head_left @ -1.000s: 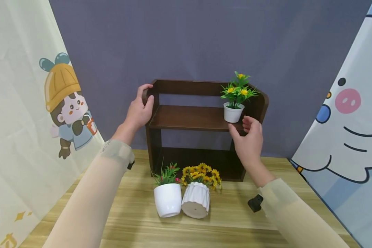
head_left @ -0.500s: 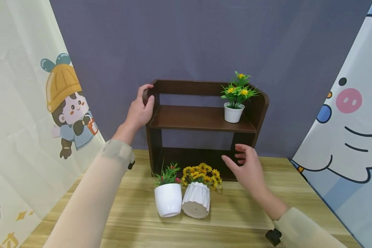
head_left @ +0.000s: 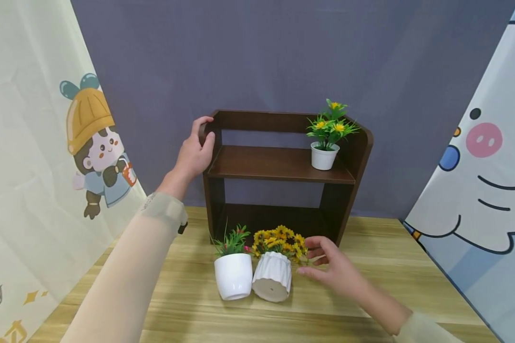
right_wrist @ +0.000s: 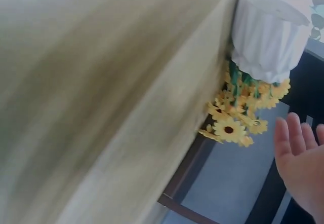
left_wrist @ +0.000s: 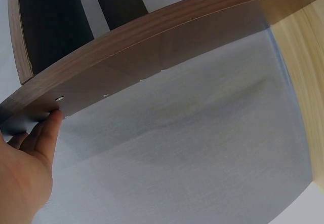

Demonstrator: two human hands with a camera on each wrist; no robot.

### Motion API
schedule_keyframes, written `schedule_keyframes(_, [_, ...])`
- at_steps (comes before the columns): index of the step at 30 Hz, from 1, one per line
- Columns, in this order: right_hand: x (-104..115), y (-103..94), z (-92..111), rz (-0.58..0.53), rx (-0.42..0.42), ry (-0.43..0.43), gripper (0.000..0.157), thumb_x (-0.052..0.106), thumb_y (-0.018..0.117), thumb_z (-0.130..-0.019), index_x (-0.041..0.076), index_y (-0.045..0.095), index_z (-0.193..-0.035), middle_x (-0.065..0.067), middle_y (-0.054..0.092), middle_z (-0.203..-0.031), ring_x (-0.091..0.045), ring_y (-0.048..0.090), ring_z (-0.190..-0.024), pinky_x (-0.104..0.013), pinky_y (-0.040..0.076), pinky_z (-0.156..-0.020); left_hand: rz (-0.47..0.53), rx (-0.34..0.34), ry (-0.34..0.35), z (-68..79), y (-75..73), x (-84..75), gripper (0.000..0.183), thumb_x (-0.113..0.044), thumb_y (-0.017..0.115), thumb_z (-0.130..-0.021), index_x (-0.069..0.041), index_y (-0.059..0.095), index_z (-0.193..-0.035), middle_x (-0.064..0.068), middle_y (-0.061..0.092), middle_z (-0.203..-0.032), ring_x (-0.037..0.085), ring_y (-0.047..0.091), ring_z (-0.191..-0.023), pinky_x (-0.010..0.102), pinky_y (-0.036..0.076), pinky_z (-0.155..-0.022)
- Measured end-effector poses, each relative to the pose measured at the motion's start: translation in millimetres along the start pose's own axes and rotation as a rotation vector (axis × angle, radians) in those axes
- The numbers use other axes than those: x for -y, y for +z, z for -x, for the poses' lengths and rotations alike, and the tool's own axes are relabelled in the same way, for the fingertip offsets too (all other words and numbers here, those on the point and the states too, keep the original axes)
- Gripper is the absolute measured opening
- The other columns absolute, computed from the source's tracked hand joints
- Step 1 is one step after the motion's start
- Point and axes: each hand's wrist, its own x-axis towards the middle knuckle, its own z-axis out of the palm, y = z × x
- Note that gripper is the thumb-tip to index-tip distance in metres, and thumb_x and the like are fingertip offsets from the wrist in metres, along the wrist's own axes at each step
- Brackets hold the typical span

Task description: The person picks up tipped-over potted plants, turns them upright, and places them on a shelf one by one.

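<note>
My left hand (head_left: 194, 152) grips the upper left side panel of a dark brown two-tier shelf (head_left: 279, 164); the left wrist view shows its fingers (left_wrist: 48, 135) against the panel's outer face. My right hand (head_left: 336, 269), fingers apart and bent, is just right of a fluted white pot (head_left: 272, 278) with yellow flowers (head_left: 281, 240), which lies tipped with its base facing me. No contact with the pot shows. Left of it a smooth white pot (head_left: 233, 277) with green leaves and red flowers leans on the table. A small white pot (head_left: 324, 157) with yellow flowers stands on the upper tier's right end.
The shelf stands on a wood-grain table (head_left: 223, 324). Behind it hangs a grey-blue cloth (head_left: 283, 57). Cartoon-printed curtains flank the table, a cream one (head_left: 30, 119) on the left and a blue-white one (head_left: 489, 190) on the right.
My right hand has left the side of the small pot on the upper tier and moved down to the tipped yellow-flower pot. My left hand stays on the shelf.
</note>
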Motion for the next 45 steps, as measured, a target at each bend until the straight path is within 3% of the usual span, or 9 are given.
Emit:
schedule_keyframes(5, [-3, 3.2, 11, -0.058, 0.099, 0.01, 0.065, 0.03, 0.09, -0.093, 0.009, 0.055, -0.144, -0.016, 0.063, -0.142, -0.023, 0.068, -0.117, -0.036, 0.062, -0.097, 0.002, 0.003, 0.001, -0.4, 0.0, -0.1, 0.048, -0.046, 0.038, -0.116, -0.041, 0.032, -0.163, 0.029, 0.067, -0.119, 0.04, 0.066, -0.092, 0.048, 0.052, -0.078])
schedule_keyframes(12, [-5, 15.2, 20, -0.111, 0.149, 0.035, 0.069, 0.027, 0.089, -0.093, 0.002, 0.053, -0.148, -0.025, 0.059, -0.147, -0.034, 0.068, -0.119, -0.032, 0.062, -0.093, 0.0, -0.006, 0.003, -1.1, 0.1, 1.5, 0.047, -0.045, 0.039, -0.116, -0.04, 0.033, -0.162, 0.031, 0.066, -0.127, 0.044, 0.068, -0.098, 0.054, 0.054, -0.084])
schedule_keyframes(18, [-2, 30.2, 27, -0.211, 0.144, 0.152, 0.078, 0.025, 0.089, -0.093, 0.002, 0.047, -0.154, -0.026, 0.054, -0.152, -0.03, 0.066, -0.12, -0.027, 0.061, -0.088, 0.001, -0.006, 0.008, -0.9, 0.3, 1.0, 0.047, -0.044, 0.039, -0.116, -0.04, 0.033, -0.162, 0.031, 0.066, -0.125, 0.043, 0.067, -0.098, 0.053, 0.053, -0.084])
schedule_keyframes(24, [2, 49.4, 31, -0.343, 0.093, 0.243, 0.084, 0.02, 0.087, -0.095, -0.003, 0.038, -0.158, -0.032, 0.049, -0.152, -0.03, 0.067, -0.117, -0.036, 0.065, -0.083, 0.012, 0.01, 0.001, -0.4, 1.3, 0.3, 0.048, -0.045, 0.039, -0.116, -0.041, 0.032, -0.163, 0.03, 0.066, -0.123, 0.042, 0.066, -0.095, 0.05, 0.053, -0.081])
schedule_keyframes(28, [7, 63.0, 30, -0.307, 0.003, 0.312, 0.089, 0.024, 0.091, -0.091, -0.003, 0.039, -0.159, -0.029, 0.052, -0.151, -0.029, 0.068, -0.117, -0.041, 0.066, -0.085, 0.008, 0.007, -0.004, -1.0, 1.5, 0.9, 0.048, -0.045, 0.039, -0.116, -0.041, 0.032, -0.163, 0.031, 0.066, -0.126, 0.043, 0.066, -0.097, 0.052, 0.053, -0.083])
schedule_keyframes(36, [19, 86.6, 25, -0.227, -0.102, 0.355, 0.103, 0.034, 0.096, -0.087, -0.008, 0.035, -0.158, -0.033, 0.047, -0.149, -0.032, 0.069, -0.114, -0.04, 0.065, -0.084, 0.005, 0.0, -0.003, -2.8, 1.1, 2.4, 0.047, -0.046, 0.039, -0.116, -0.042, 0.032, -0.162, 0.032, 0.065, -0.127, 0.043, 0.066, -0.098, 0.053, 0.053, -0.084])
schedule_keyframes(45, [29, 104.7, 14, -0.181, -0.182, 0.376, 0.111, 0.044, 0.092, -0.088, -0.015, 0.028, -0.157, -0.036, 0.045, -0.145, -0.041, 0.063, -0.124, -0.058, 0.057, -0.107, -0.002, -0.001, -0.001, -1.9, 2.4, 3.1, 0.048, -0.046, 0.039, -0.116, -0.041, 0.032, -0.163, 0.028, 0.066, -0.115, 0.04, 0.064, -0.09, 0.048, 0.049, -0.078])
